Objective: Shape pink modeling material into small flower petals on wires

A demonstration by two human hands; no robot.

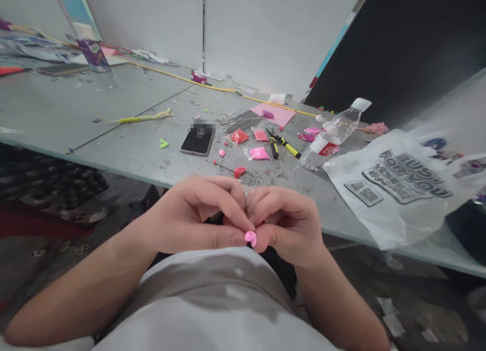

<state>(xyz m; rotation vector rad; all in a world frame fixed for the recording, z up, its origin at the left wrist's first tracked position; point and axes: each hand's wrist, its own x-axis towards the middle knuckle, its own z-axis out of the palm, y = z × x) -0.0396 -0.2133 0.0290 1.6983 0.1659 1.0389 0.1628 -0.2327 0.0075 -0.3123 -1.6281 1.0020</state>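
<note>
The left hand [201, 214] and right hand [292, 224] pinch a pink lump [251, 238] between their fingers [222, 201]. Beyond, a phone [197, 141] lies and a clear bottle [327, 146] stands on the grey worktop [129, 141].

"FOR YOU" and a QR code [367, 194] on the white plastic bag [395, 217]

Top: a white garment [212, 320] is worn, seen at six o'clock, its upper part crossed by a soft grey-brown band; whether shadow or dye cannot be told.
Sleeve: a strip of white cloth [49, 343] is shown at eight o'clock, near the elbow.
Forearms: the left forearm [87, 280], toward eight, and the right forearm [337, 295], toward five, are left bare.
Hands: the left hand [207, 214] and right hand [288, 219] are uncovered, slender-fingered.
</note>
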